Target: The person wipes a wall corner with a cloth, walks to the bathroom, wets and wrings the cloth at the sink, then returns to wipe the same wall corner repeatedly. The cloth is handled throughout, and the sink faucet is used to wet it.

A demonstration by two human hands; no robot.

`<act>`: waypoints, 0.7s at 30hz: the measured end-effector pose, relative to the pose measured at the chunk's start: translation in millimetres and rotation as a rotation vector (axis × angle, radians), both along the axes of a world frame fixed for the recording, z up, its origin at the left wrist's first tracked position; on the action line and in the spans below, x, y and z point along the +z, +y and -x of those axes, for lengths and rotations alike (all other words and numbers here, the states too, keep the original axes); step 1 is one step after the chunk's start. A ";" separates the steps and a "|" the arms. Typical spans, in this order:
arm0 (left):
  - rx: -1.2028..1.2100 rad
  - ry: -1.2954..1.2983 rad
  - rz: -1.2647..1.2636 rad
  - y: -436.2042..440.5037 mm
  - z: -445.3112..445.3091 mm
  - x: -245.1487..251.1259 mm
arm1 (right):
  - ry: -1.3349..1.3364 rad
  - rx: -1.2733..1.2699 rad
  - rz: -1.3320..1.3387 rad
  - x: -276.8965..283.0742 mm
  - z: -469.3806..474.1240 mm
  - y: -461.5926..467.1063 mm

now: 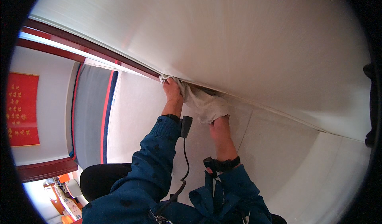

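Note:
A crumpled whitish cloth (198, 103) stretches between my two hands, low at the bottom edge of a large pale smooth panel (226, 39). My left hand (173, 88) grips one end of the cloth beside the dark red frame strip (119, 60). The cloth covers most of my right hand (219, 119), so its fingers are hidden. Between the cloth and the panel's lower edge shows a narrow dark gap (206, 89). Both wrists wear black bands with small devices, and a cable runs from the left one.
Light floor tiles (268, 140) spread below the panel. Beyond the doorway on the left lies a grey mat (91, 113) with red and blue borders. A red hanging with gold writing (24, 110) is on the far wall. Furniture stands at the lower left.

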State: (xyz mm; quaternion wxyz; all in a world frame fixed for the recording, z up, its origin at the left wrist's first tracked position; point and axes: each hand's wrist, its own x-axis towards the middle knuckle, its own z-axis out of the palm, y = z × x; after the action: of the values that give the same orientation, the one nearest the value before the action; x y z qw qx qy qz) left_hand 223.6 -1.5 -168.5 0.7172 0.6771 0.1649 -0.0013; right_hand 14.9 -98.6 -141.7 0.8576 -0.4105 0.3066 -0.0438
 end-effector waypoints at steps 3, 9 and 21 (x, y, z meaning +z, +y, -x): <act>-0.057 0.065 0.174 -4.8 8.0 -9.5 | 0.025 -0.039 -0.093 -4.1 -1.6 6.7; -0.257 -0.163 -0.206 -94.3 111.4 -35.6 | 0.140 -0.078 0.803 -14.1 42.1 -31.8; -0.422 -0.026 -0.274 -163.0 202.9 9.5 | -0.061 -0.861 -0.211 8.0 103.1 -138.6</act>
State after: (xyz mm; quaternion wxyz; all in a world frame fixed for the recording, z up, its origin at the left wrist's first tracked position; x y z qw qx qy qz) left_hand 20.7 -164.5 -159.0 0.6048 0.7872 0.0092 -0.1200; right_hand -88.2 -237.2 -133.7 0.8070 -0.1542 0.4271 -0.3776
